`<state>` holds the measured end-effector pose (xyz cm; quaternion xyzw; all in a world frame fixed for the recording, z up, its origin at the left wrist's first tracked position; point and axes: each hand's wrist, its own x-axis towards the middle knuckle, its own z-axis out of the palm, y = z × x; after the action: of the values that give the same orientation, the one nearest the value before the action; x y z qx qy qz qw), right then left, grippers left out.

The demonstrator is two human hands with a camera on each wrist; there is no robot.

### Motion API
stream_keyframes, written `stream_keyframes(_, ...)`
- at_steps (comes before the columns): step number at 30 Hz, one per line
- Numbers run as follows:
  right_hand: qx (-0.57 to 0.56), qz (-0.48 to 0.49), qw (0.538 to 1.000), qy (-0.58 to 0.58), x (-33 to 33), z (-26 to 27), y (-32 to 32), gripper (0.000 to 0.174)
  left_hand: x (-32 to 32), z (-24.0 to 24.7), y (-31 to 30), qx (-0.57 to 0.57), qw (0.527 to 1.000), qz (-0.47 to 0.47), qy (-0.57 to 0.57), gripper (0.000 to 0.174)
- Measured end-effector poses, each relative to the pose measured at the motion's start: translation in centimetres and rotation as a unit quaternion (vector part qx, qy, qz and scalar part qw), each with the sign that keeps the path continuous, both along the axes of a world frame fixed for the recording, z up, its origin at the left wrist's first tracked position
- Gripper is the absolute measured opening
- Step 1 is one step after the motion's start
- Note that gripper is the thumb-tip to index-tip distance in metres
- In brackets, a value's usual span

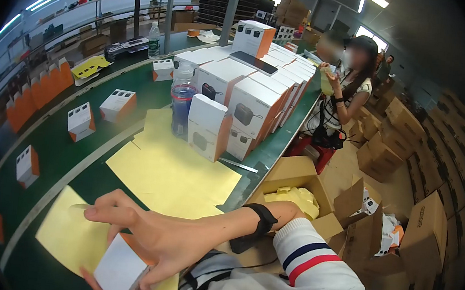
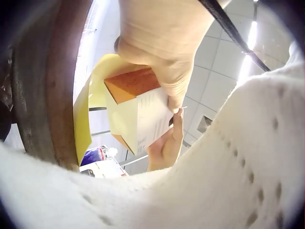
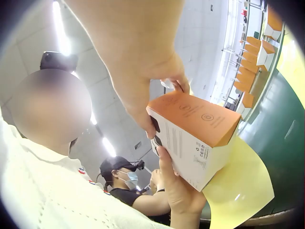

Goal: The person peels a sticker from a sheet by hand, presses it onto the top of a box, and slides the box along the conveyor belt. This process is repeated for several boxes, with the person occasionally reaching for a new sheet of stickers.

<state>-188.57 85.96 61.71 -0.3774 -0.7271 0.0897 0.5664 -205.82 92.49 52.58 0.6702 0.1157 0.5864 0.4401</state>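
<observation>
A small white and orange box [image 1: 122, 269] is held low at the front, between both hands. My left hand [image 3: 183, 195] grips it from below, its thumb along the white printed face; the head view hides most of this hand. From above, my right hand [image 1: 168, 240] holds the box near its top edge, thumb on one side. Its index finger reaches out over a curled yellow sheet [image 1: 67, 232], with a bit of clear film [image 1: 77, 206] at the fingertip. In the left wrist view the yellow sheet [image 2: 82, 126] stands behind the box.
Yellow sheets [image 1: 170, 175] lie on the green table. Stacked white boxes [image 1: 259, 102], a phone [image 1: 253, 63] and a bottle with blue liquid [image 1: 181, 105] stand beyond. Several small boxes [image 1: 81, 121] sit along the left. Open cartons [image 1: 297, 177] and another person [image 1: 352, 84] are at the right.
</observation>
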Motion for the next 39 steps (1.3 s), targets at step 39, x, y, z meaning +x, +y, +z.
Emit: stream_keyframes(39, -0.219, 0.039, 0.967, 0.128, 1.0, 0.6, 0.9, 0.089, -2.2, 1.7, 1.7, 0.026, 0.984, 0.021, 0.173, 0.065)
